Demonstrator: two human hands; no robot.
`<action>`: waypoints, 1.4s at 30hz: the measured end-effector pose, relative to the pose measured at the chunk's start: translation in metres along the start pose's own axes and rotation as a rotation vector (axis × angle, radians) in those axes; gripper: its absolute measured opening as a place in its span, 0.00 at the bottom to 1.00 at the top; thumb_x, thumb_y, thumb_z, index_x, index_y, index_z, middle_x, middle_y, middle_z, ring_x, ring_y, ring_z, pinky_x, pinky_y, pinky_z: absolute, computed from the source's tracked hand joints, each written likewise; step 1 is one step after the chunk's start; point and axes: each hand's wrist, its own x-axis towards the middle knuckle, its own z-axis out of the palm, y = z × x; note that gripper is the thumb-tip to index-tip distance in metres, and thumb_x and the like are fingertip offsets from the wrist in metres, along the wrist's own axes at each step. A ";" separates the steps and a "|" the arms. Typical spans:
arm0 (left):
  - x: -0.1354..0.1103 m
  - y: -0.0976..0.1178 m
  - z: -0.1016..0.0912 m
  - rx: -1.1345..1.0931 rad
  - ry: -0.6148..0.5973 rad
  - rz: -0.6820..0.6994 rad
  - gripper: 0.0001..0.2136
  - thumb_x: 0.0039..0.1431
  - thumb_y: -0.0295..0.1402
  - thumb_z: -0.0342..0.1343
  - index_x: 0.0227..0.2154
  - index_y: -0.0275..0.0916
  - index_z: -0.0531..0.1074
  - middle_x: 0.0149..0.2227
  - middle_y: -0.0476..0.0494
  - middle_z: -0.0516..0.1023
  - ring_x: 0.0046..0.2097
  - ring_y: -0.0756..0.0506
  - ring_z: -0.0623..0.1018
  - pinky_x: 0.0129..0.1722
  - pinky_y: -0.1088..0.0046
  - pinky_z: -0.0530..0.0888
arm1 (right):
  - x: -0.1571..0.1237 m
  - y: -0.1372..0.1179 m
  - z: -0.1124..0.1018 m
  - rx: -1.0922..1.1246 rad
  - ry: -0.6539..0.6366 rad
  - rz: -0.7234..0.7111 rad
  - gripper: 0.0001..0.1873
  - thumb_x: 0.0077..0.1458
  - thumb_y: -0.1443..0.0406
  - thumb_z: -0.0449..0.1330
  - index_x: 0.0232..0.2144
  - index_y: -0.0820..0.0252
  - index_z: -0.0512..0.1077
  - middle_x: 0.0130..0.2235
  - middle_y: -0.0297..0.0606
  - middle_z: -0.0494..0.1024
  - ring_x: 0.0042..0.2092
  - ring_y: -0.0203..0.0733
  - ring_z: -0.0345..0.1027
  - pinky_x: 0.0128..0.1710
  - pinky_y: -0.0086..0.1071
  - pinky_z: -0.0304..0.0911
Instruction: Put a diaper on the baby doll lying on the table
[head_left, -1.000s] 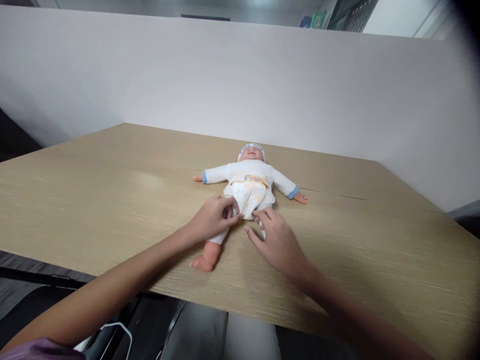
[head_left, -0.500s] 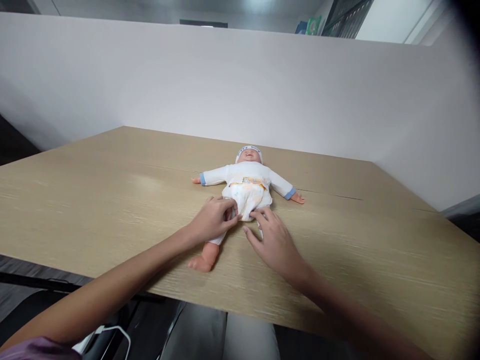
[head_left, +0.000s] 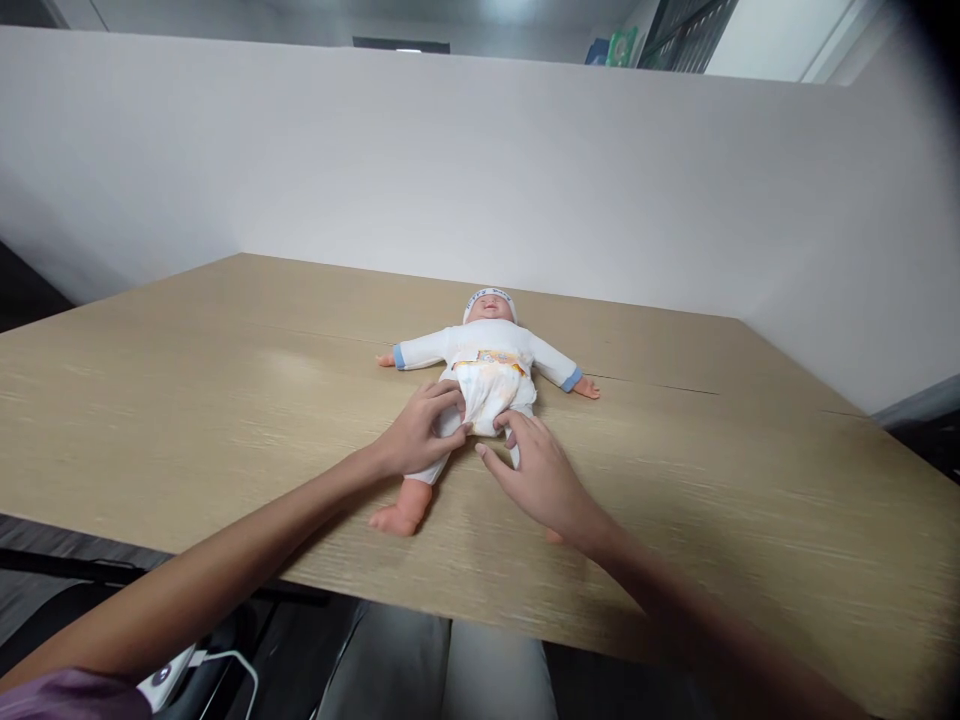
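A pale wall (head_left: 450,170) stands behind the big wooden table (head_left: 712,470). The table top looks smooth, so a hard tug toward the person could make things slide to the near edge. The doll (head_left: 489,338) lies on its back in the middle of the table, arms spread wide and feet toward the person. It looks light, so I think it could twist or slip if one side gets pulled harder than the other. The right hand (head_left: 501,440) is loosely open, with its thumb away from its fingers. Its fingertips touch the edge of the white diaper (head_left: 487,388) by one leg, but I can't tell if they pinch it. That hand and arm hide most of that leg, so they could bump it by mistake. The left hand (head_left: 460,414) is half curled, with finger and thumb at the diaper's other leg edge. I can't tell if it really grips the edge or just touches it. The diaper is on the doll, over its white clothes. It looks thin and soft, so sharp pulling might rip it or make it crooked, and one leg edge could get folded under. The orange band (head_left: 501,360) at its waist might pop loose if the front is dragged down too far.
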 end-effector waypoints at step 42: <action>0.003 0.007 -0.008 -0.324 -0.030 -0.462 0.22 0.56 0.52 0.66 0.43 0.38 0.78 0.41 0.45 0.80 0.42 0.41 0.76 0.42 0.65 0.70 | 0.007 0.010 -0.016 -0.023 0.113 0.124 0.08 0.61 0.57 0.64 0.38 0.53 0.78 0.40 0.37 0.86 0.44 0.50 0.76 0.45 0.41 0.64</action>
